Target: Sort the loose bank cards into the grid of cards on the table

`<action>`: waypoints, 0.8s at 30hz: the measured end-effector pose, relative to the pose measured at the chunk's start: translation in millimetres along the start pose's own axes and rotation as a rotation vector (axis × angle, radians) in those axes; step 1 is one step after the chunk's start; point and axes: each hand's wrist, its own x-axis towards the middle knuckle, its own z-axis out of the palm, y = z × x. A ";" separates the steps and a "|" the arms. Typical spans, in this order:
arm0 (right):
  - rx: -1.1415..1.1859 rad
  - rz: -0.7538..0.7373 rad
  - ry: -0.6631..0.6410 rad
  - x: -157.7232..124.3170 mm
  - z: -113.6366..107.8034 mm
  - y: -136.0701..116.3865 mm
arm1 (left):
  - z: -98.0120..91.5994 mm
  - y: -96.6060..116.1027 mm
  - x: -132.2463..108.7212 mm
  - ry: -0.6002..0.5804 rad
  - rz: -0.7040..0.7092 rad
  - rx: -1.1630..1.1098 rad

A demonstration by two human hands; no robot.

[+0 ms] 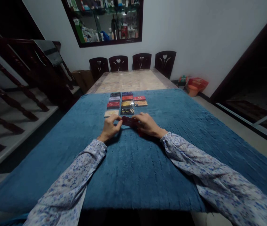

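Observation:
A dark red card [128, 121] is held between my two hands, just in front of rows of cards on the blue cloth. My left hand [110, 127] pinches its left end between thumb and fingers. At its right end, my right hand [147, 125] grips it from above, and something red shows beneath that palm, too hidden to name. Closest to my hands lie a black card [127, 111] and a cream card [111, 113]. Behind them are a gold card [127, 104], a red card [113, 104], an orange-tan card [141, 103] and several more.
The blue cloth [77, 166] covers the near part of a long table with a marble-like top [133, 80]. Dark chairs [118, 63] stand at its far end. A wooden railing [13, 78] runs along the left, and an orange bin [193, 90] sits on the floor at right.

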 end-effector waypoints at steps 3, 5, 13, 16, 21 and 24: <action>-0.005 0.002 0.017 1.1 -0.4 0.8 | 1.2 -4.0 -2.2 -0.032 -0.011 -0.016; -0.014 -0.009 0.030 2.0 -1.4 1.4 | 2.4 -4.7 -3.9 -0.058 -0.016 -0.040; -0.103 0.005 0.084 0.0 -2.0 4.5 | 7.8 -3.6 -9.7 -0.174 -0.019 -0.051; -0.159 0.041 0.060 -1.3 -2.8 1.2 | 9.3 -4.4 -11.0 -0.201 -0.017 -0.037; -0.239 0.084 0.045 -2.8 -3.8 -5.0 | 9.8 -4.5 -11.5 -0.225 -0.033 0.010; -0.287 0.103 0.042 -3.5 -3.4 -7.8 | 10.2 -4.4 -11.3 -0.233 -0.028 0.053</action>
